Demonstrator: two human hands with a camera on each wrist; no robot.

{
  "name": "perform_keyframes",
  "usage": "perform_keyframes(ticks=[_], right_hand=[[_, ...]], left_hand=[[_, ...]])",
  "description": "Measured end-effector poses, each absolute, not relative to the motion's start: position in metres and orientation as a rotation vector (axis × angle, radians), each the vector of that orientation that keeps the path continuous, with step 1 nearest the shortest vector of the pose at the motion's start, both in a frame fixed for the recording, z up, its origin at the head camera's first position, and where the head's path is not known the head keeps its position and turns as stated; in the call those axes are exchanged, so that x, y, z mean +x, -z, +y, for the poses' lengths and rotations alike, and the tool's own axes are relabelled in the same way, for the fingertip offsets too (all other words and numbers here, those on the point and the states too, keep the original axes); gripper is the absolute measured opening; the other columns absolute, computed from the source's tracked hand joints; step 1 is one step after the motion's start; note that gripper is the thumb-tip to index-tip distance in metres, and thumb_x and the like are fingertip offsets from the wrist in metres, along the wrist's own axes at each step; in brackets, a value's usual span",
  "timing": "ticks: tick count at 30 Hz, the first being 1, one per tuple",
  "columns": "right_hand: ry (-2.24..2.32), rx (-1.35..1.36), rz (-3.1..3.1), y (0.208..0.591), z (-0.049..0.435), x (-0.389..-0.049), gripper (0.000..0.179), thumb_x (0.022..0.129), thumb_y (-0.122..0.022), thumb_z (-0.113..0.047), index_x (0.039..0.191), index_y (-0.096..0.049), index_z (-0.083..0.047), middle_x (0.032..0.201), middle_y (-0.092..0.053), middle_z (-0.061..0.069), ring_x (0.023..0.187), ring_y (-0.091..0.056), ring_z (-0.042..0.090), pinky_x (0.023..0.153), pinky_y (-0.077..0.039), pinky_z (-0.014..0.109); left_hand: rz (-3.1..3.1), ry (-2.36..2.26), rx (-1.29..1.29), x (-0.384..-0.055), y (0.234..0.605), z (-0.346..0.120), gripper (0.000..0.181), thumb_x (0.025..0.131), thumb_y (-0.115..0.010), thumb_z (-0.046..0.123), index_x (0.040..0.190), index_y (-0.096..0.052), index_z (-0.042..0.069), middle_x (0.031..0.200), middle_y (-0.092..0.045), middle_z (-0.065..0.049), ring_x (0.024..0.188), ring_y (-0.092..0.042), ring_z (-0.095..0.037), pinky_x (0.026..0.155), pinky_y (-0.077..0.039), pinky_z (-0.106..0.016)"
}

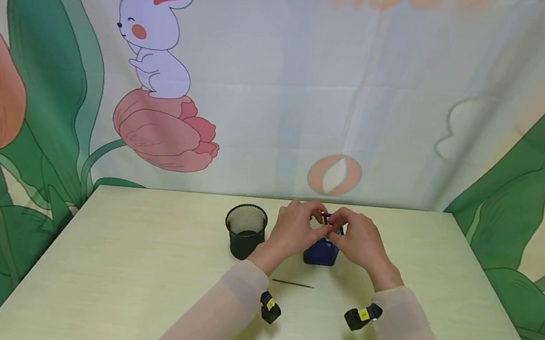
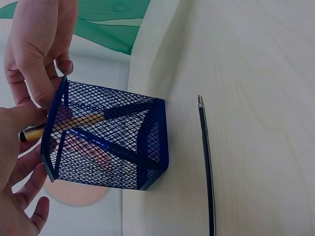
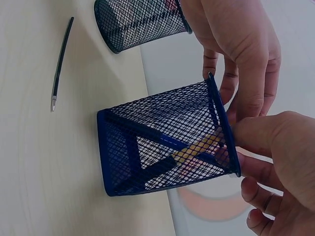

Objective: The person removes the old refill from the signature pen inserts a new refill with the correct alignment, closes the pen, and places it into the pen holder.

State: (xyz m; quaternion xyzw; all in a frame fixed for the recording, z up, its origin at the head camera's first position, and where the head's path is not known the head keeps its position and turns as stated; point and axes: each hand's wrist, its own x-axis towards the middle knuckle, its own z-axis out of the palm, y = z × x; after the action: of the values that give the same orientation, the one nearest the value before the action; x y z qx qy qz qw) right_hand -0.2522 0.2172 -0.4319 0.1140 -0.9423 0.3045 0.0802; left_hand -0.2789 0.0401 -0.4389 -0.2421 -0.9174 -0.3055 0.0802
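Observation:
A blue mesh pen holder [image 1: 320, 254] stands upright on the table, with a yellow-and-black pen [image 2: 86, 121] and a dark blue pen [image 2: 113, 148] slanting and crossing inside it. My left hand [image 1: 295, 225] bends over the left of the rim; its thumb and index finger pinch the yellow pen near the top end, which pokes out above the rim. My right hand [image 1: 359, 240] comes from the right, thumb and index fingertip bent at the opening beside the left fingertips. I cannot tell whether it grips a pen or the rim.
Left of the holder stands a round black mesh pen cup [image 1: 245, 228]. A thin dark pen refill [image 1: 292, 283] with a metal tip lies on the pale wooden table [image 1: 141, 278], in front of the holder. A printed curtain [image 1: 262, 80] hangs behind the table's back edge.

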Motion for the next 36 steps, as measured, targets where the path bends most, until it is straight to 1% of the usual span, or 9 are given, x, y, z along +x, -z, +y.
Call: perform_keyframes(ticks=[3,7,12,21,29,36], right_hand=[[-0.913,0.343,-2.811,0.432,0.217,-0.252,0.020,0.087,-0.079,-0.013,0.106,-0.071,-0.011,0.090,-0.075,0.001,0.068,-0.055,0.014,0.066,-0.043,0.031],[-0.903,0.342,-2.803,0.433,0.217,-0.252,0.020,0.088,-0.079,-0.015,0.105,-0.070,-0.011,0.090,-0.074,0.001,0.070,-0.055,0.015,0.067,-0.043,0.031],[-0.900,0.325,-2.810,0.433,0.216,-0.252,0.019,0.089,-0.079,-0.017,0.105,-0.071,-0.012,0.091,-0.073,0.001,0.074,-0.056,0.016,0.068,-0.044,0.031],[-0.883,0.293,-2.809,0.434,0.215,-0.249,0.023,0.091,-0.080,-0.021,0.108,-0.071,-0.010,0.098,-0.070,0.007,0.082,-0.056,0.022,0.073,-0.044,0.033],[-0.899,0.263,-2.782,0.435,0.215,-0.246,0.016,0.096,-0.074,-0.020,0.109,-0.071,-0.010,0.101,-0.064,0.008,0.089,-0.057,0.025,0.076,-0.044,0.035],[-0.930,0.271,-2.735,0.436,0.218,-0.245,0.017,0.100,-0.070,-0.022,0.110,-0.070,-0.009,0.105,-0.062,0.010,0.094,-0.061,0.031,0.080,-0.047,0.039]], left_hand=[[-2.730,0.915,-0.713,-0.280,0.440,0.039,0.031,0.094,-0.077,0.040,0.118,-0.072,0.022,0.110,-0.074,0.007,0.114,-0.058,-0.022,0.090,-0.042,-0.043],[-2.728,0.891,-0.712,-0.280,0.440,0.037,0.031,0.093,-0.078,0.040,0.118,-0.071,0.023,0.117,-0.070,0.004,0.122,-0.057,-0.026,0.096,-0.045,-0.048],[-2.727,0.864,-0.722,-0.278,0.440,0.034,0.031,0.094,-0.077,0.040,0.119,-0.069,0.023,0.119,-0.067,0.001,0.124,-0.055,-0.030,0.100,-0.045,-0.052],[-2.757,0.822,-0.747,-0.279,0.440,0.026,0.033,0.095,-0.076,0.041,0.121,-0.070,0.022,0.127,-0.066,0.002,0.129,-0.053,-0.027,0.102,-0.045,-0.051],[-2.764,0.781,-0.766,-0.276,0.438,0.012,0.035,0.096,-0.073,0.044,0.123,-0.070,0.022,0.130,-0.063,0.000,0.129,-0.053,-0.029,0.103,-0.046,-0.050],[-2.743,0.772,-0.797,-0.274,0.436,0.001,0.034,0.098,-0.070,0.044,0.123,-0.070,0.020,0.131,-0.062,-0.001,0.131,-0.053,-0.032,0.108,-0.045,-0.049]])
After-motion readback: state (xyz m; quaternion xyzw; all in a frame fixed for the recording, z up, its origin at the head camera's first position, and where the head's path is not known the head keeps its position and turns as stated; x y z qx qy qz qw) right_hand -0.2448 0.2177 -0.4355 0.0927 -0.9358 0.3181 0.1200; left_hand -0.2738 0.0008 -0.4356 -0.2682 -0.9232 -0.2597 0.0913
